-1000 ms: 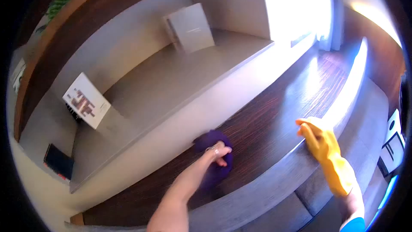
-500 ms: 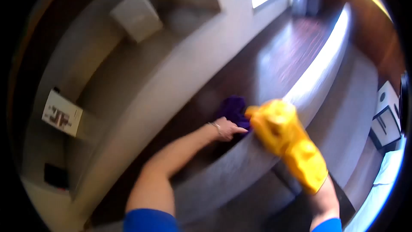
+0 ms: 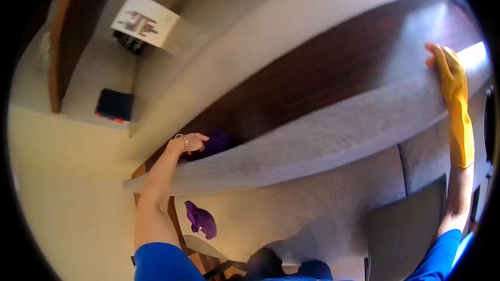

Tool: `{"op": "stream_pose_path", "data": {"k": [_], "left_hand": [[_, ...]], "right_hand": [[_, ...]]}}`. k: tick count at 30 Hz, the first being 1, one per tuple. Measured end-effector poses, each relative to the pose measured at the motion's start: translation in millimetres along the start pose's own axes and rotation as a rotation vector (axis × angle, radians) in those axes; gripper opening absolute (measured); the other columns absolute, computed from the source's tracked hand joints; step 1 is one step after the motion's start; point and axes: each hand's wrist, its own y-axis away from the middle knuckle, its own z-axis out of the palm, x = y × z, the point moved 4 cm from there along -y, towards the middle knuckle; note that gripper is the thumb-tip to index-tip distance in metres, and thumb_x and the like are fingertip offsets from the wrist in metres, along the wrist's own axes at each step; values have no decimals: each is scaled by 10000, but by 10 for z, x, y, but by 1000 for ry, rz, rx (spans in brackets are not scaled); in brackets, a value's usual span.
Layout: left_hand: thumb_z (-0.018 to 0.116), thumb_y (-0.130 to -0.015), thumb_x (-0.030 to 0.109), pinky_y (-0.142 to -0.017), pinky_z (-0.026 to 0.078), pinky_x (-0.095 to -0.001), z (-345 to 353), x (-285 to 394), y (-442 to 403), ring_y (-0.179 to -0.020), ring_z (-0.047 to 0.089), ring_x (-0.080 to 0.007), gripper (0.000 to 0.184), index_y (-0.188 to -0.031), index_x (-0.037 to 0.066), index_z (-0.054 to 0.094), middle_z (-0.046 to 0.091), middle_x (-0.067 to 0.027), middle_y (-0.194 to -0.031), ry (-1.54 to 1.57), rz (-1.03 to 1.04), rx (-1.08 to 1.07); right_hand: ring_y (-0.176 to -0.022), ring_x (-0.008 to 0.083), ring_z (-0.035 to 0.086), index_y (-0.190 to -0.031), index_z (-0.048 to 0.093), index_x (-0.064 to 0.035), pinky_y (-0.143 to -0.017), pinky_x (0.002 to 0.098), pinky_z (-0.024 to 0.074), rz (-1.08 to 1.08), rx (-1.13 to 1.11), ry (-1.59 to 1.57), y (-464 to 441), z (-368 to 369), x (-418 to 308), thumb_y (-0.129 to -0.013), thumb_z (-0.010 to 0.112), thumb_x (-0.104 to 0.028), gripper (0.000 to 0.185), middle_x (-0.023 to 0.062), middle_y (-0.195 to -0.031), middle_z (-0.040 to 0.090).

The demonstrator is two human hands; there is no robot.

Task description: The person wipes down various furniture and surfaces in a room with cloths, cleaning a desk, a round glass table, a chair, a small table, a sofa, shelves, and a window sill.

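My bare left hand, with a bracelet at the wrist, presses on a bunched purple cloth at the left end of a dark wooden ledge. The cloth lies between the wall and the back of a grey sofa. Far to the right, my right hand wears a yellow rubber glove and rests over the top of the sofa back. Its fingers reach past the edge and hold nothing visible. A second purple cloth lies crumpled on the sofa seat below my left hand.
Along the wall at upper left are a white printed board and a black box-like object, both slightly blurred. A dark grey panel lies against the seat at lower right. My legs show at the bottom.
The view has swung to the left. My left hand and the purple cloth are now at the ledge's left end. My gloved right hand has moved away from them, onto the sofa back.
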Motion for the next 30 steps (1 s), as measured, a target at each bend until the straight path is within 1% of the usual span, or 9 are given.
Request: {"op": "stream_pose_path", "data": {"k": [5, 7, 9, 14, 19, 22, 23, 26, 30], "left_hand": [[619, -724, 93, -928, 490, -366, -225, -964, 916, -1007, 628, -235, 483, -1202, 26, 641, 683, -82, -1134, 1406, 322, 275], [608, -740, 115, -946, 491, -384, -232, -1168, 1227, -1029, 635, -254, 431, -1156, 14, 647, 683, -97, -1142, 1649, 487, 319], [597, -746, 128, -945, 497, -393, -280, -1236, 1508, -1033, 638, -261, 432, -1160, 11, 645, 681, -114, -1146, 1759, 660, 324], [575, -744, 164, -988, 484, -390, -478, -1778, 1872, -1073, 633, -280, 522, -1238, 3, 610, 654, -153, -1207, 1947, 900, 329], [527, -744, 107, -1064, 440, -402, -1061, -2476, 1866, -1165, 593, -276, 648, -1386, 24, 514, 606, -149, -1265, 1849, 1271, 927], [532, -935, 265, -1108, 396, -406, -1294, -3026, 959, -1208, 565, -277, 572, -1454, 48, 428, 600, -164, -1264, 1753, 883, 1253], [539, -950, 453, -1119, 365, -426, -1328, -3020, 707, -1227, 546, -325, 655, -1478, 91, 402, 573, -195, -1298, 1099, 467, 1756], [538, -848, 683, -1134, 235, -585, -1424, -2667, 161, -1345, 406, -411, 851, -1523, 204, 340, 427, -254, -1446, 525, 59, 1131], [588, -792, 701, -1156, 134, -616, -2127, -2870, -377, -1436, 281, -396, 965, -1563, 266, 206, 322, -242, -1537, 521, 239, 1016]], "right_hand": [[-768, 207, 573, -1053, 671, -37, -738, 321, 460, 352, 30, -80, -109, -40, -110, -1003, 514, -314, 322, 88, -828, 600], [-782, 283, 586, -957, 671, -20, -776, 377, 471, 279, -66, 73, -234, 59, 68, -984, 540, -292, 303, 173, -820, 607], [-706, 349, 610, -964, 686, -35, -858, 474, 492, -160, 97, 342, -166, 263, 201, -926, 632, -239, 215, 195, -825, 647], [-784, 287, 639, -839, 699, -55, -1144, 528, 302, -278, 2, 123, 179, 448, -1925, -775, 702, -130, 99, 127, -815, 667], [-817, 287, 617, -846, 672, -45, -1147, 547, 295, -252, 58, 143, 257, 615, -1804, -863, 631, -116, 83, 100, -828, 654], [-779, 254, 612, -874, 630, -53, -1118, 582, 324, -336, 41, 216, 252, 661, -1828, -909, 584, -52, 58, 86, -800, 631], [-782, 251, 614, -888, 625, -54, -1118, 584, 328, -320, 17, 203, 222, 646, -1933, -921, 561, -56, 72, 85, -819, 643], [-781, 244, 618, -845, 624, -67, -1116, 576, 340, -234, -15, 297, 162, 691, -2113, -917, 547, -44, 108, 75, -803, 642], [-779, 243, 618, -837, 623, -68, -1116, 574, 341, -103, -97, 395, 59, 685, -2381, -914, 548, -44, 110, 74, -800, 641]]}}
